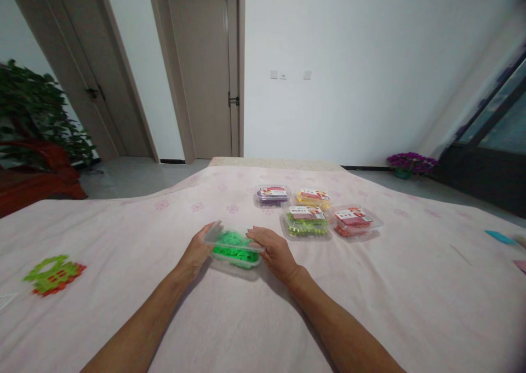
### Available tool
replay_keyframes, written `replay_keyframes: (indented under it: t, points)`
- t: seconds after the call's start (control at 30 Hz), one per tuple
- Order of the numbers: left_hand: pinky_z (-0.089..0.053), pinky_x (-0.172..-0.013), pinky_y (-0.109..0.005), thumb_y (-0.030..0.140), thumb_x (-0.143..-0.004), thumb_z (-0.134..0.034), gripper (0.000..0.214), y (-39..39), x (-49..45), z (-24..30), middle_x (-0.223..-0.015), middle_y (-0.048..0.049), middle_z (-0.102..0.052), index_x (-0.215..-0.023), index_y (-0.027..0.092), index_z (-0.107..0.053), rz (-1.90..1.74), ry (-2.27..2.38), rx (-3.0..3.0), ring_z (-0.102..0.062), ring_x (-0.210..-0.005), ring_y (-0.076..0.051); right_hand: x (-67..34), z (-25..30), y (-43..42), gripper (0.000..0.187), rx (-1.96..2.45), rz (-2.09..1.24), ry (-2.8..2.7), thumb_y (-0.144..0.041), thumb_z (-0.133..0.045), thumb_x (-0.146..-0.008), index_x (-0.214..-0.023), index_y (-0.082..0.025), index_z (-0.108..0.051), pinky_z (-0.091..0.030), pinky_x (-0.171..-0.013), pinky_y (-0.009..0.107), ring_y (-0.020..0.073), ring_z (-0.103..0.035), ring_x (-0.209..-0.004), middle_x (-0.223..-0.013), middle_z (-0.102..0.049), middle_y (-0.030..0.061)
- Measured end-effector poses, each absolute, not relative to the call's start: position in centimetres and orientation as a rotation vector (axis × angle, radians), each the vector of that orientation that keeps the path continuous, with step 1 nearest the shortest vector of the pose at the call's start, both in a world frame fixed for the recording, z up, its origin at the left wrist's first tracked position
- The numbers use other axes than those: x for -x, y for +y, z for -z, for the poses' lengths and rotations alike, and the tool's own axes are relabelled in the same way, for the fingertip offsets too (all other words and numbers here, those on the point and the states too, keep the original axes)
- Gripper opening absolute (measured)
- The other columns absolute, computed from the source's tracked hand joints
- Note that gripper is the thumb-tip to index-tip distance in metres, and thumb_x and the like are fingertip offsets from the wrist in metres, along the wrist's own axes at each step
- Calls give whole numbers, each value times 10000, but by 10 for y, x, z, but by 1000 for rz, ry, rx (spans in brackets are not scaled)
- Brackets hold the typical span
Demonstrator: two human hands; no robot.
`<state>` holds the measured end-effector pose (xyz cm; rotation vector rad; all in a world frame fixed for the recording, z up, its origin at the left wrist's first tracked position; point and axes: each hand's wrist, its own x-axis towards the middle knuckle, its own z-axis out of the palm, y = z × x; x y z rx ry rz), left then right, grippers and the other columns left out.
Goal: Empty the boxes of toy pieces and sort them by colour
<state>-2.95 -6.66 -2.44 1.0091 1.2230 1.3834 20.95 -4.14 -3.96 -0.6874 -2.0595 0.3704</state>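
A clear plastic box (235, 259) with bright green pieces inside is in front of me at the middle of the bed-like surface. My left hand (197, 254) grips its left end, with the fingers mostly hidden behind the box. At the right end, my right hand (276, 251) holds the box, its fingers lying over the lid edge. The clear lid looks tilted over the green pieces; I cannot tell whether it is fastened. Just right of my right hand is a similar box of light green pieces (307, 226).
Beyond it stand boxes with purple (272, 195), yellow (313, 198) and red pieces (352, 223). A green and orange assembled toy (55, 275) lies at far left. A blue item (500, 237) and a thin stick (461, 255) lie at right on the pink floral cloth (411, 296).
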Motion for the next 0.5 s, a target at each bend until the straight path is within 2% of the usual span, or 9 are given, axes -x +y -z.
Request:
replay_keyframes:
  t: [0.1, 0.27, 0.4, 0.5]
  points:
    - [-496, -989, -342, 115, -587, -746, 655, -66, 30, 26, -1276, -118, -709, -1236, 155, -667, -1387, 1241, -1025, -666, -1163, -263, -207, 39, -41, 355, 723, -410, -1943, -459, -521, -1002, -1208, -275, -744, -542, -1015, 446, 256, -691, -1145, -1172, -756, 88]
    - [-496, -1009, -343, 41, -557, -593, 795, -66, 33, 26, -1402, -127, -630, -1336, 200, -598, -1317, 1232, -1002, -609, -1270, -264, -201, 34, -40, 312, 841, -534, -1754, -460, -560, -980, -1097, -284, -789, -558, -965, 418, 247, -729, -1034, -1099, -781, 47]
    - [-489, -1026, -352, 59, -577, -596, 792, -66, 34, 25, -1420, -131, -615, -1355, 207, -580, -1284, 1231, -1019, -590, -1295, -269, -196, 33, -38, 341, 912, -668, -1524, -501, -592, -948, -1054, -253, -800, -561, -938, 426, 262, -720, -1018, -1062, -786, 44]
    - [-489, -1017, -340, 63, -580, -602, 790, -67, 35, 25, -1416, -131, -617, -1356, 210, -578, -1275, 1224, -1031, -604, -1272, -262, -194, 34, -35, 399, 916, -837, -1321, -559, -633, -896, -1046, -226, -793, -592, -840, 418, 279, -708, -1032, -1091, -775, 74]
